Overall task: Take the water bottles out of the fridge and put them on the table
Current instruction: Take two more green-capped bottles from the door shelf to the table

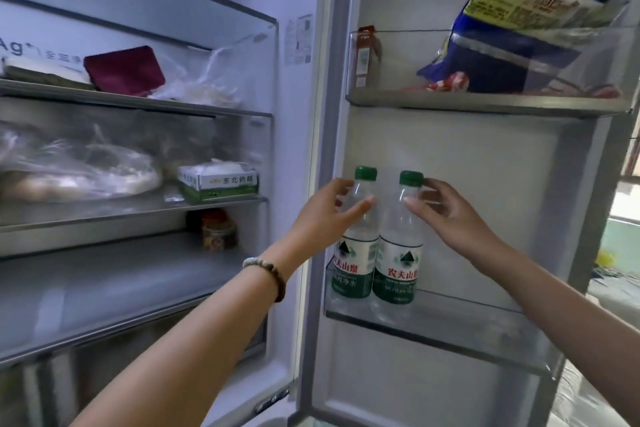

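Two clear water bottles with green caps and green-and-white labels stand upright side by side in the lower door bin point(450, 326) of the open fridge. My left hand point(325, 211) wraps the neck of the left water bottle point(356, 253), thumb in front and fingers behind. My right hand point(446, 211) does the same on the right water bottle point(400, 263), just under its cap. Both bottles still rest on the bin floor. A bead bracelet sits on my left wrist.
The upper door bin point(485, 104) holds a blue and yellow food bag point(519, 21) and a red carton point(363, 55). The fridge shelves to the left carry a maroon box point(124, 69), plastic-wrapped food point(79, 170), a green and white box point(218, 184) and a jar point(218, 229).
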Motion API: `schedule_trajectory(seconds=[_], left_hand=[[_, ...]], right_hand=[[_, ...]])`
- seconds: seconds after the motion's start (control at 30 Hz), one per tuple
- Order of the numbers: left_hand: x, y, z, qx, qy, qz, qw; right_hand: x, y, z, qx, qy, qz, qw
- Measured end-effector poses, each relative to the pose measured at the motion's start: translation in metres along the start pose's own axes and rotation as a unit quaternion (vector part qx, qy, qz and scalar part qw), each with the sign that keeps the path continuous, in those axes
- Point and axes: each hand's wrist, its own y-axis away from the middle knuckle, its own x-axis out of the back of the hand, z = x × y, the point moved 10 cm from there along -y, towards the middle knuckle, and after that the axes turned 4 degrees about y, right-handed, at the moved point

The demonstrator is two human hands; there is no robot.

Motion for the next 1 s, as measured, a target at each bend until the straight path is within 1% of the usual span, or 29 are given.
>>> schedule_trajectory(seconds=[0.1,0.23,0.3,0.4,0.47,0.63,0.8,0.9,1.0], left_hand=[[-0.008,-0.017,-0.008,-0.003,0.05,0.003,0.999],[0.0,-0.03,-0.01,-0.03,0.06,0.016,0.998],[0.001,-0.035,-0.009,-0.032,0.094,0.001,0.995],[-0.008,-0.04,-0.002,-0.031,0.149,-0.043,0.987],[-0.012,-0.041,0.0,-0.034,0.175,-0.053,0.982],[-0.008,-0.037,0.002,-0.048,0.225,-0.035,0.973],[0.007,-0.031,0.021,-0.085,0.269,-0.012,0.959],[0.029,-0.028,0.039,-0.116,0.288,0.025,0.95],[0.061,-0.021,0.058,-0.138,0.308,0.085,0.937]], right_hand=[[-0.008,-0.009,0.008,-0.018,-0.094,0.021,0.995],[-0.015,-0.015,0.012,-0.013,-0.135,0.066,0.989],[-0.017,-0.016,0.014,-0.012,-0.156,0.096,0.983],[-0.016,-0.015,0.013,-0.011,-0.188,0.134,0.973],[-0.016,-0.013,0.013,-0.011,-0.196,0.151,0.969],[-0.013,-0.007,0.005,0.011,-0.177,0.173,0.969],[0.006,-0.002,-0.029,0.079,-0.166,0.203,0.962],[0.017,-0.003,-0.057,0.127,-0.158,0.208,0.957],[0.026,-0.003,-0.083,0.162,-0.173,0.204,0.95]])
